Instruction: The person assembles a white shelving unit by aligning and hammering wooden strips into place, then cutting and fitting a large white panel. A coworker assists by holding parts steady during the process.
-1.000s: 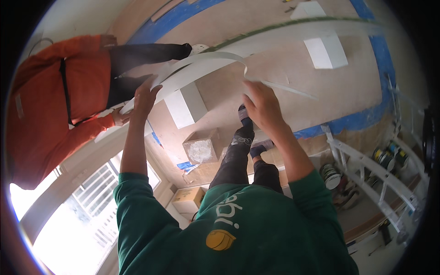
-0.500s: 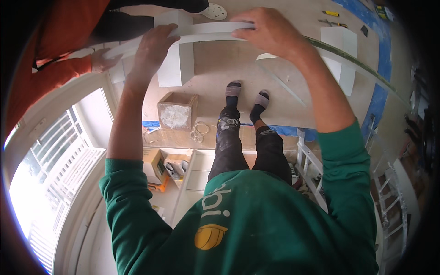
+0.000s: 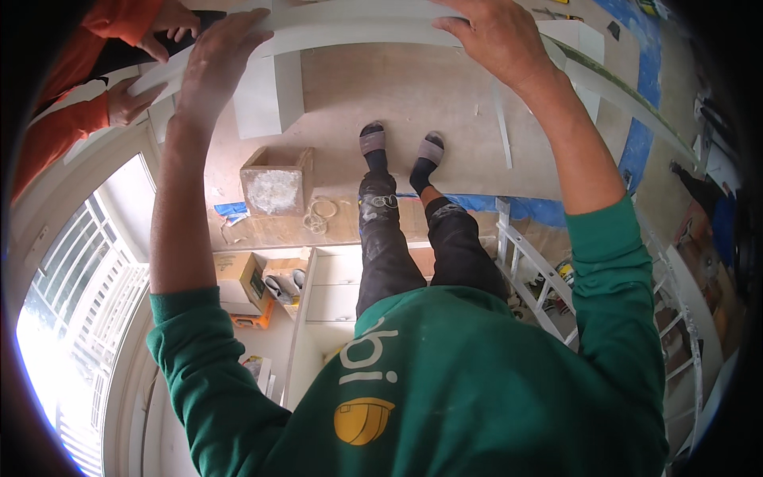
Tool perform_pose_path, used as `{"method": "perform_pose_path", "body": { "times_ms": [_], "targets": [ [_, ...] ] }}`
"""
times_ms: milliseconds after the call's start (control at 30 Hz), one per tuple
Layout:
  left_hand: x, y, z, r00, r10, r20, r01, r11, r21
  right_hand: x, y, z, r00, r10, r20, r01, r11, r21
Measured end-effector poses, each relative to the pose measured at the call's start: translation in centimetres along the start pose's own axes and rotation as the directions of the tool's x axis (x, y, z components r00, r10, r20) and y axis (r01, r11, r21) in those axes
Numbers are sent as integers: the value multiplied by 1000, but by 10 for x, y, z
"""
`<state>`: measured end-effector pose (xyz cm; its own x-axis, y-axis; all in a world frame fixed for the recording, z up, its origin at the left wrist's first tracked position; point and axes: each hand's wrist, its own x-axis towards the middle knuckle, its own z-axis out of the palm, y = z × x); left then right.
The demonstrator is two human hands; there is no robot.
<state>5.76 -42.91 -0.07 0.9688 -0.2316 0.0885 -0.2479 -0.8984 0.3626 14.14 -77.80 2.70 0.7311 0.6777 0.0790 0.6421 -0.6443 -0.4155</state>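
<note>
A long white board (image 3: 358, 30) spans the top of the view, held in front of me. My left hand (image 3: 214, 67) is closed over it, fingers hooked across its far edge. Farther right, my right hand (image 3: 509, 40) grips the same board between thumb and fingers; its fingertips are partly cut off by the picture's edge. A long strip with a greenish edge (image 3: 620, 95) runs off past my right wrist; I cannot tell whether it belongs to the board. At the left end, a co-worker's hand (image 3: 127, 102) in an orange sleeve holds the board, with their other hand (image 3: 171, 28) just above it.
White box-shaped blocks (image 3: 266, 99) stand beneath the board. A paint-stained wooden box (image 3: 274, 187) and a coiled cord (image 3: 320, 215) lie near my feet. A ladder (image 3: 540, 278) is at lower right, blue tape (image 3: 650, 79) crosses the floor, and a window (image 3: 79, 302) is left.
Both my hands and the board have moved farther up in the view, and my hands are wider apart. The co-worker's second hand has come into view beside the board.
</note>
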Motion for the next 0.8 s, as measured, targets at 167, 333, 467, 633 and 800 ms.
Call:
{"method": "perform_pose_path", "body": {
  "times_ms": [167, 333, 467, 633, 800],
  "targets": [
    [0, -4, 1, 1000, 27, -7, -27, 1000, -12, 2, 5, 5, 999, 0, 40, 0, 1000, 1],
    [-2, -1, 5, 987, 133, -92, -127, 990, 67, 1, 3, 3, 1000, 0, 20, -1, 999, 37],
    [-4, -2, 12, 963, 201, -181, -177, 974, 141, 0, 3, 5, 1000, 8, 28, -9, 1000, 23],
    [-19, 6, 33, 985, 29, -171, 21, 958, 286, 0, -6, 2, 998, 53, 39, -53, 999, 0],
    [-27, 36, 61, 978, -151, -142, 196, 898, 393, 3, -3, 8, 999, 32, 8, -32, 999, 4]
  ]
}}
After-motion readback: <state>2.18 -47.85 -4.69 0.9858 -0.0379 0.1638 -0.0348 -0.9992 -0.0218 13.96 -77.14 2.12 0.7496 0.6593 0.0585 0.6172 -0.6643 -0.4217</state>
